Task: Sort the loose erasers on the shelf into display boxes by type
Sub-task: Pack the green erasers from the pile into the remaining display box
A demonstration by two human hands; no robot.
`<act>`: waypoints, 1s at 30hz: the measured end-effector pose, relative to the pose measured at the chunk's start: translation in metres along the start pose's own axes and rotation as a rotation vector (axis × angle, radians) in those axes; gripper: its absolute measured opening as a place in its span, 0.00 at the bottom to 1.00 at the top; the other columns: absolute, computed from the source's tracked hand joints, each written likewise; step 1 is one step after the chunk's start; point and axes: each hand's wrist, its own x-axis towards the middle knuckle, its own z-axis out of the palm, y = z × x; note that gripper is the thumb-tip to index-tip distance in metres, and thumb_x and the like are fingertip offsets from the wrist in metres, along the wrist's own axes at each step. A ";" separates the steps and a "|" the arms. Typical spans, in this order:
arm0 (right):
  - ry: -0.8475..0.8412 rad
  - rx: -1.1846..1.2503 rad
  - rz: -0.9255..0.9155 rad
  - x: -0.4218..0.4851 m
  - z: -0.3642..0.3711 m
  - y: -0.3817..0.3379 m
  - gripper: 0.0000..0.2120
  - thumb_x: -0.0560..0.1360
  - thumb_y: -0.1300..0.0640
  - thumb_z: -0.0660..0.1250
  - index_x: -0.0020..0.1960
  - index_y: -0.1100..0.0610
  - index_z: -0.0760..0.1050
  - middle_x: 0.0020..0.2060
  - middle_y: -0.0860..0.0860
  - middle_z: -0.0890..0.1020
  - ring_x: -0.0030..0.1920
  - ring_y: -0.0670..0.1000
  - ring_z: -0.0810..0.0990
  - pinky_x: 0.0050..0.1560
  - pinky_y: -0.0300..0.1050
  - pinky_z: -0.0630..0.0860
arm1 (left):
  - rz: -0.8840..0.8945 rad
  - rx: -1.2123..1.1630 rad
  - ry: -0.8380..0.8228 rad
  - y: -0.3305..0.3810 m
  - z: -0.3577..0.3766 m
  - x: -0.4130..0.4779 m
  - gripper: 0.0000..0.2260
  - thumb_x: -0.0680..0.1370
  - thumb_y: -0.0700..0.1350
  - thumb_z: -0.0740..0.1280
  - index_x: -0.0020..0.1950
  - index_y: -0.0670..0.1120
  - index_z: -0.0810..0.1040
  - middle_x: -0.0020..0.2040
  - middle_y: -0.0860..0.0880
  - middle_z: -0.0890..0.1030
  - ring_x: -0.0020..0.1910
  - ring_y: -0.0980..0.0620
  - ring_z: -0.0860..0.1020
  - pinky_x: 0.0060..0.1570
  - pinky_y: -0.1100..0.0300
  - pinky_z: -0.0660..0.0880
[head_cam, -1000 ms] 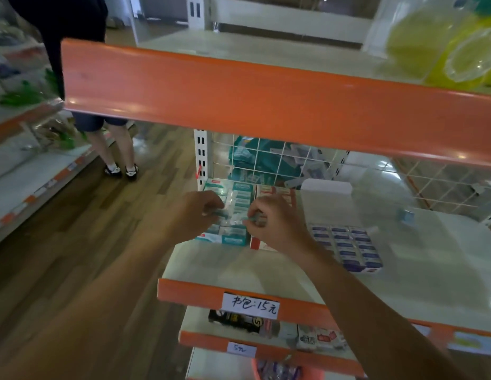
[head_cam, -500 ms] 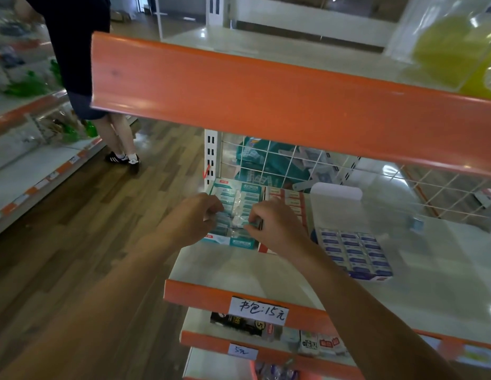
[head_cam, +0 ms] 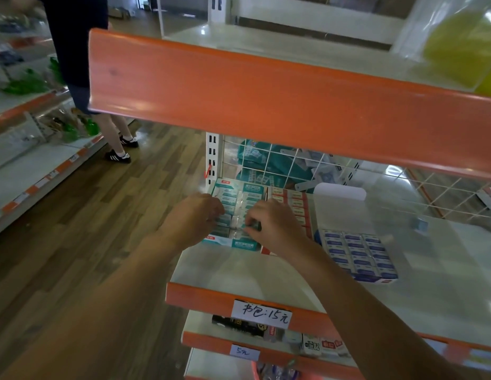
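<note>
Three display boxes stand in a row on the white shelf (head_cam: 255, 272) in the head view: a teal display box (head_cam: 245, 244) at the left end, a red display box (head_cam: 299, 204) touching its right side, and a blue display box (head_cam: 359, 253) just beside the red one and nearer the front edge. All three hold wrapped erasers packed in neat rows. Both hands reach over the teal display box. The right hand (head_cam: 274, 229) has its thumb and forefinger pressed together on a teal-wrapped eraser (head_cam: 254, 225), pinching it just above the box's front rows. The left hand (head_cam: 196, 215) lies palm down on the box's left column with its fingers curled over the erasers there – the fingertips are hidden, so whether it grips one cannot be told. Well to the right of the blue display box a loose bluish block (head_cam: 418, 224) lies alone on the shelf, too blurred to name surely. A handwritten price tag (head_cam: 262, 314) is stuck on the shelf's orange front lip, and a lower shelf (head_cam: 200, 329) carries small packets. An upper shelf (head_cam: 266, 100) with a wide orange edge crosses the top of the view, and white wire mesh (head_cam: 293, 165) backs the bay. On the wooden floor at the left a person (head_cam: 74, 50) in dark clothes stands – only torso, legs and black shoes show.
</note>
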 end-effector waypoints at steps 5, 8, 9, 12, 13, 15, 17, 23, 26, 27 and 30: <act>-0.017 0.041 0.001 0.001 0.000 0.003 0.07 0.73 0.51 0.71 0.44 0.56 0.81 0.42 0.49 0.82 0.41 0.45 0.73 0.44 0.45 0.74 | 0.041 0.025 0.039 -0.007 0.008 0.000 0.09 0.75 0.39 0.68 0.54 0.46 0.82 0.55 0.46 0.81 0.53 0.46 0.78 0.49 0.55 0.77; -0.043 0.072 0.000 0.000 -0.002 0.005 0.06 0.73 0.54 0.70 0.44 0.56 0.81 0.42 0.49 0.82 0.41 0.45 0.73 0.44 0.46 0.75 | 0.084 0.035 0.051 -0.008 0.009 -0.001 0.08 0.75 0.38 0.67 0.52 0.45 0.83 0.53 0.46 0.81 0.52 0.46 0.77 0.50 0.53 0.78; -0.061 0.085 0.000 0.000 -0.005 0.005 0.05 0.74 0.55 0.70 0.44 0.56 0.82 0.43 0.49 0.82 0.41 0.45 0.73 0.45 0.46 0.76 | 0.116 0.048 0.043 -0.007 0.009 -0.001 0.09 0.75 0.38 0.67 0.52 0.45 0.83 0.53 0.46 0.81 0.52 0.46 0.77 0.50 0.52 0.78; -0.138 0.109 0.009 0.002 -0.012 0.008 0.05 0.74 0.56 0.69 0.48 0.56 0.82 0.46 0.49 0.82 0.44 0.45 0.75 0.48 0.44 0.76 | 0.210 0.127 -0.013 -0.006 0.008 -0.001 0.11 0.76 0.40 0.67 0.56 0.48 0.83 0.54 0.49 0.80 0.53 0.48 0.76 0.48 0.53 0.78; -0.163 0.102 0.008 0.003 -0.014 0.007 0.06 0.74 0.57 0.69 0.49 0.56 0.82 0.47 0.49 0.81 0.45 0.45 0.75 0.48 0.44 0.76 | 0.227 0.156 -0.030 -0.005 0.007 0.000 0.11 0.76 0.41 0.66 0.57 0.49 0.82 0.55 0.49 0.80 0.53 0.49 0.76 0.48 0.54 0.78; -0.193 0.085 0.003 0.006 -0.016 0.007 0.06 0.74 0.57 0.69 0.50 0.55 0.82 0.48 0.48 0.81 0.45 0.44 0.75 0.48 0.45 0.77 | 0.254 0.200 -0.058 -0.003 0.005 0.000 0.11 0.78 0.44 0.65 0.59 0.51 0.81 0.56 0.50 0.79 0.54 0.49 0.76 0.49 0.56 0.77; -0.229 0.084 0.006 0.008 -0.019 0.005 0.08 0.75 0.55 0.68 0.52 0.55 0.82 0.50 0.49 0.81 0.46 0.45 0.75 0.48 0.46 0.78 | 0.254 0.236 -0.079 0.001 0.004 0.001 0.12 0.79 0.46 0.63 0.60 0.51 0.81 0.58 0.51 0.78 0.55 0.50 0.76 0.51 0.58 0.76; -0.257 0.053 -0.036 -0.002 -0.033 0.012 0.14 0.78 0.55 0.64 0.62 0.55 0.78 0.59 0.51 0.79 0.56 0.50 0.76 0.55 0.46 0.75 | 0.156 0.351 -0.009 0.022 0.021 -0.002 0.13 0.80 0.49 0.57 0.61 0.52 0.76 0.60 0.52 0.76 0.58 0.52 0.74 0.55 0.59 0.75; -0.085 0.061 0.046 -0.021 -0.038 0.028 0.16 0.78 0.56 0.63 0.65 0.55 0.75 0.61 0.51 0.77 0.60 0.51 0.75 0.58 0.44 0.72 | 0.100 0.275 0.078 0.046 0.030 0.002 0.12 0.80 0.48 0.59 0.63 0.51 0.75 0.61 0.50 0.76 0.61 0.50 0.72 0.58 0.56 0.73; -0.050 0.046 0.076 -0.028 -0.040 0.035 0.17 0.78 0.55 0.63 0.66 0.54 0.74 0.63 0.51 0.77 0.61 0.51 0.74 0.58 0.44 0.71 | 0.102 0.235 0.090 0.056 0.032 0.005 0.12 0.80 0.48 0.60 0.62 0.51 0.76 0.61 0.50 0.76 0.60 0.51 0.72 0.58 0.55 0.73; -0.022 0.005 0.187 -0.050 -0.049 0.061 0.21 0.79 0.51 0.62 0.71 0.53 0.68 0.66 0.53 0.74 0.64 0.54 0.72 0.61 0.49 0.70 | 0.120 0.131 0.079 0.093 0.045 0.018 0.13 0.80 0.51 0.61 0.61 0.51 0.77 0.59 0.51 0.76 0.57 0.52 0.74 0.56 0.56 0.73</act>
